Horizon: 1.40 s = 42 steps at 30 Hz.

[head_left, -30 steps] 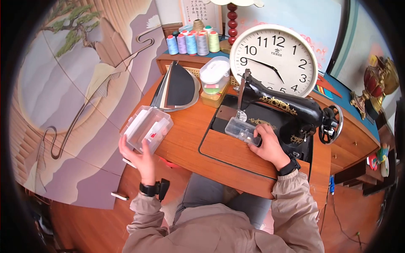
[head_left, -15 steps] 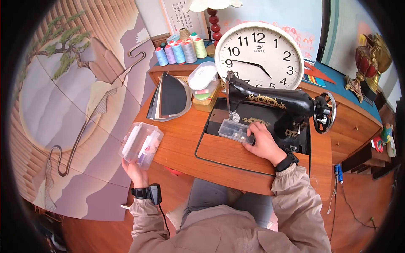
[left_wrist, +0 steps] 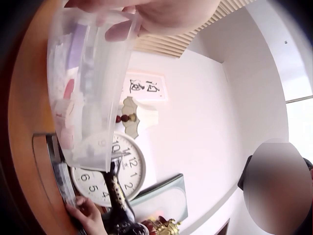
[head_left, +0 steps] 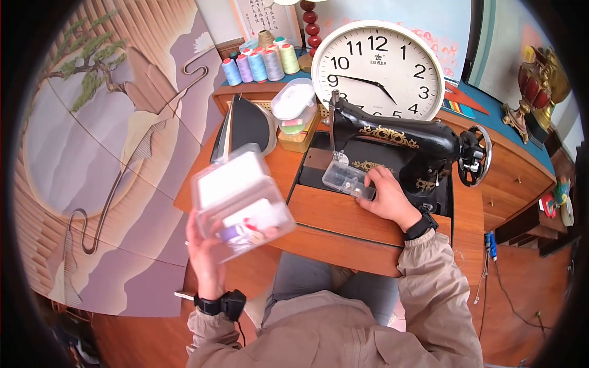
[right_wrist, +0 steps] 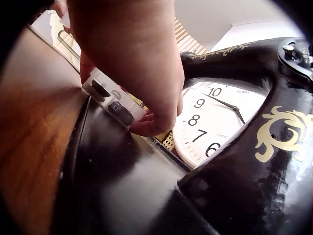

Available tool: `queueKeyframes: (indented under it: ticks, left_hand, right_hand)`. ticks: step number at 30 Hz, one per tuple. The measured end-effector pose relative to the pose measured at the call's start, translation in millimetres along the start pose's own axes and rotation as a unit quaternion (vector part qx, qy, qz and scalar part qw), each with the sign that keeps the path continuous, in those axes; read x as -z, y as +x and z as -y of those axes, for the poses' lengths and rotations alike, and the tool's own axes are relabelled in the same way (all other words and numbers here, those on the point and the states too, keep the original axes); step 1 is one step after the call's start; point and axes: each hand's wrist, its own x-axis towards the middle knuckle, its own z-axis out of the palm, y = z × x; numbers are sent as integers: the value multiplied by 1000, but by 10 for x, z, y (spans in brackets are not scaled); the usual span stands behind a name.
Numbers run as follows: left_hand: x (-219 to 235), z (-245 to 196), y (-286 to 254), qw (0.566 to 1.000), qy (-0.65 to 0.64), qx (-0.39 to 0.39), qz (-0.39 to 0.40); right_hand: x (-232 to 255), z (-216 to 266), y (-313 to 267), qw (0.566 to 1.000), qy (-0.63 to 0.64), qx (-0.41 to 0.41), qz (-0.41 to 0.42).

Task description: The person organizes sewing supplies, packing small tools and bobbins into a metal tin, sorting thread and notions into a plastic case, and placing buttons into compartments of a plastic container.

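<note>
My left hand [head_left: 207,260] grips a clear plastic box [head_left: 205,187] by its near end, lifted at the table's left side. Its lid stands open, and inside lie a purple piece, red bits and white items, seen through the wall in the left wrist view. With my right hand [head_left: 391,199] I hold the right end of a small clear compartment case [head_left: 339,176], which sits on the bed of a black sewing machine [head_left: 408,135]. Small dark and metal parts show through the case [right_wrist: 116,104] in the right wrist view.
Black curved sheets [head_left: 248,126] and a lidded oval tub [head_left: 294,104] stand at the table's back left. Behind are thread spools [head_left: 257,66] and a large clock [head_left: 380,67]. The machine's handwheel [head_left: 475,156] juts out at the right.
My left hand has taken hold of the open clear box, raised it off the table and brought it rightward and nearer. My right hand has stayed on the small case.
</note>
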Motion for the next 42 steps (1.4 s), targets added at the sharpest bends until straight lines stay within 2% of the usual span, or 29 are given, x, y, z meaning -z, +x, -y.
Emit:
queueKeyframes:
  ticks: [3,4,6,9,14,20,22,25,29,33,35,39,41,42]
  left_hand:
    - [-194,184,-177,994,-30,59,89]
    - [-240,239,-213,994,-32,64,85]
    - [-303,358,-264,985,-48,99,129]
    - [-389,469,-323,987,-26,93,125]
    - [-520,540,-378,987,-69,95,112]
    - [-527,571,-297,992,10,69,110]
    - [-475,631,-225,993,22,82,87]
    - [-499,670,-172,993,3,80,81]
    - [-543,738,-162,991,-41,63,110]
    - [-555,841,-134,989,-19,45,137]
    - [-597,874,-139,988,-12,41,146]
    - [-731,874,-183,983,-48,92,149]
    - [-750,893,-195,983,-20,36,178]
    - [-757,888,-197,983,-20,37,179]
  right_hand:
    - [26,-25,-7,1000,-3,6,-1]
    - [37,-32,-8,1000,-4,5,5]
    - [59,-32,-2,1000,-12,-16,4]
    - [60,-24,-2,999,-12,-41,-2]
    - [26,-67,-5,999,-13,-33,-1]
    - [49,2,13,999,-33,-36,-17]
    - [43,14,30,997,-8,-12,-80]
    - [144,198,51,995,41,-46,-83]
    - [128,280,40,989,100,13,-104]
    - [145,489,15,967,242,67,-34]
    - [158,648,-10,967,225,114,23]
    - [72,737,-25,972,103,177,112]
    - [70,737,-27,973,98,170,119]
    - [71,735,-25,974,93,165,127]
